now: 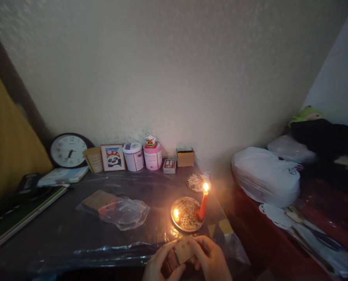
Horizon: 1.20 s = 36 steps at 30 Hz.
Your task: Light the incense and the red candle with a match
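A small tan cardboard matchbox (184, 249) is gripped by both hands, left (162, 263) and right (210, 255), at the tabletop's (59, 226) near edge, kept just clear of the lit red candle (203, 205) on the round metal plate (187, 214).

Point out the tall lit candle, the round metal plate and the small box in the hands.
tall lit candle (203, 206): head view, red shaft.
round metal plate (186, 213): head view, bare centre.
small box (184, 250): head view, front face.

Home: clock (68, 150), framed picture (113, 157), bedding (264, 175)

Matchbox (184, 249) between 2 hands, lit candle (203, 205) beyond
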{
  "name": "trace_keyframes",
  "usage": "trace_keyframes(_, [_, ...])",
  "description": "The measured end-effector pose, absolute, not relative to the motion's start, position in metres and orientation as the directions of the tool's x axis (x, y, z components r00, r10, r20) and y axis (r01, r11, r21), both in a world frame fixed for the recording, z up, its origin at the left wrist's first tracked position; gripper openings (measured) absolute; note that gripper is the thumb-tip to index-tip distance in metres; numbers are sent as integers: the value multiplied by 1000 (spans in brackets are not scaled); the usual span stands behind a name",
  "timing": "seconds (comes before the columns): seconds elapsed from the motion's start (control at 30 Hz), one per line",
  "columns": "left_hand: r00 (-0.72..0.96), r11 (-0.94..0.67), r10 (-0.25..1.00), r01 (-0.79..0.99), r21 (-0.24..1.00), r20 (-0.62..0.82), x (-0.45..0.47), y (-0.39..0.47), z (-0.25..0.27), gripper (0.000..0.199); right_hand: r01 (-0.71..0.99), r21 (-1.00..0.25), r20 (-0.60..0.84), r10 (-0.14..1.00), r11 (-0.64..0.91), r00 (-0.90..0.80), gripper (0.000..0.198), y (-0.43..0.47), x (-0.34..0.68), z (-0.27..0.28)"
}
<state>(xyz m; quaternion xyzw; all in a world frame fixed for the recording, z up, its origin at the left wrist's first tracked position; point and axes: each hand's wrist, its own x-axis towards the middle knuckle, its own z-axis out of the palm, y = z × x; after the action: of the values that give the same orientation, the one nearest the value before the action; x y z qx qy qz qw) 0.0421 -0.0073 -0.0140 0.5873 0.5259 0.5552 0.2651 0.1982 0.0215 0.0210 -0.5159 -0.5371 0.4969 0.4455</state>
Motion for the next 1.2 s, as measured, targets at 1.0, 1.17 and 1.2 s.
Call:
trace_keyframes(1.0, [37,-199,976,-235,951,213,48,3,-23,39,-2,-1000,-27,994,-28,-102,48,22,199,27])
trace_keyframes(1.17, [27,-180,981,-264,947,194,50,3,-25,41,-10,-999,-35,993,-36,-109,49,24,200,22])
trace_keyframes(1.2, [24,-175,982,-272,946,188,50,3,-26,44,-9,-999,-39,992,-40,-118,49,23,200,21])
